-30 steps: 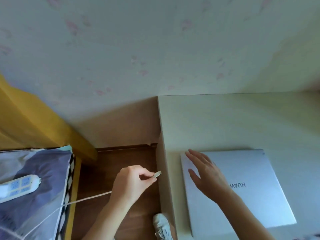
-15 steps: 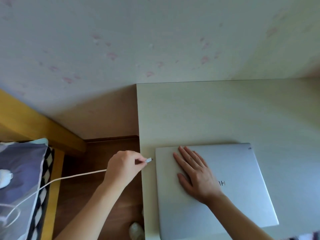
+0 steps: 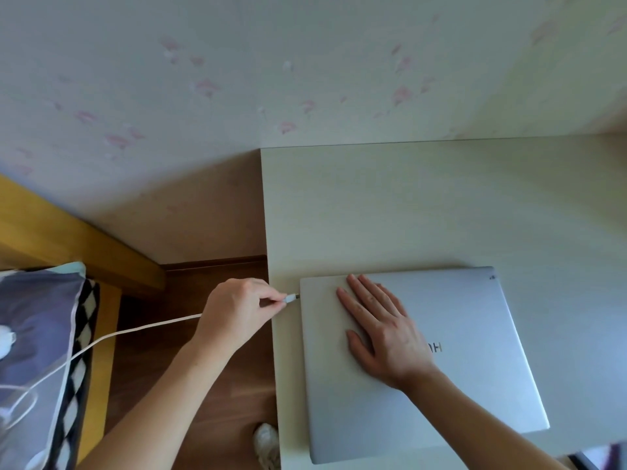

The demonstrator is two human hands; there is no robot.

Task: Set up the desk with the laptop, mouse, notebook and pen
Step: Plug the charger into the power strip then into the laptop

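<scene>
A closed silver laptop [image 3: 471, 334] lies on the pale desk [image 3: 407, 205], near its front left corner. My right hand [image 3: 380, 327] rests flat on the lid, fingers spread. My left hand [image 3: 237, 310] pinches the plug [image 3: 291, 297] of a white charging cable [image 3: 135, 330] just off the laptop's left edge, the tip nearly touching it. No mouse, notebook or pen is in view.
The cable runs left over a wooden floor [image 3: 217, 418] to a bed with a grey-blue pillow [image 3: 34, 334] and a yellow wooden frame [image 3: 68, 239]. A white shoe [image 3: 268, 442] shows by the desk's side. A flowered wall [image 3: 305, 79] stands behind.
My left hand has carried the plug rightward, from the desk's side to the laptop's left edge. My right hand stays flat on the lid. The view has shifted right.
</scene>
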